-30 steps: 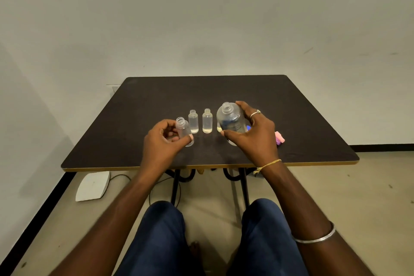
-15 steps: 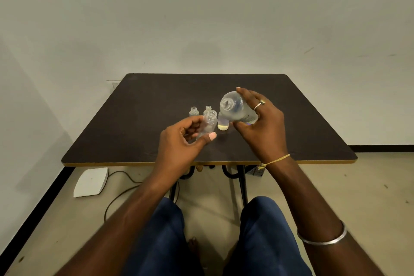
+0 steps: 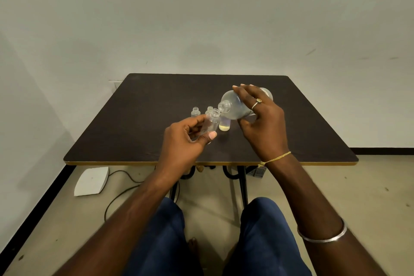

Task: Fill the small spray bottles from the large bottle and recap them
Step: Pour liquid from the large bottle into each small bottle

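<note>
Left grip (image 3: 186, 141) is pinching one small spray bottle (image 3: 211, 122) between thumb and fingers. It's uncapped, tipped a bit toward 1 o'clock, and held up over the middle of the desk (image 3: 156, 101). At its 11 o'clock two more open small bottles stand on the desk: the far-left bottle (image 3: 195, 111) and the half-hidden bottle (image 3: 209, 109) right behind the held one. At its 3 o'clock sits the yellowish bottle (image 3: 224, 125), with some liquid in the bottom. Right grip (image 3: 259, 123) is curled round the large bottle (image 3: 235, 107), laid over so its open neck points to 9 o'clock, just beside the held bottle's mouth. Can't tell if anything's pouring.

Desk is dark, matte, with a yellowish edge strip. Plain pale wall (image 3: 201, 18), beige floor (image 3: 336, 186), and a white flat box (image 3: 91, 180) with a cable (image 3: 121, 195) down at the desk's 8 o'clock.
</note>
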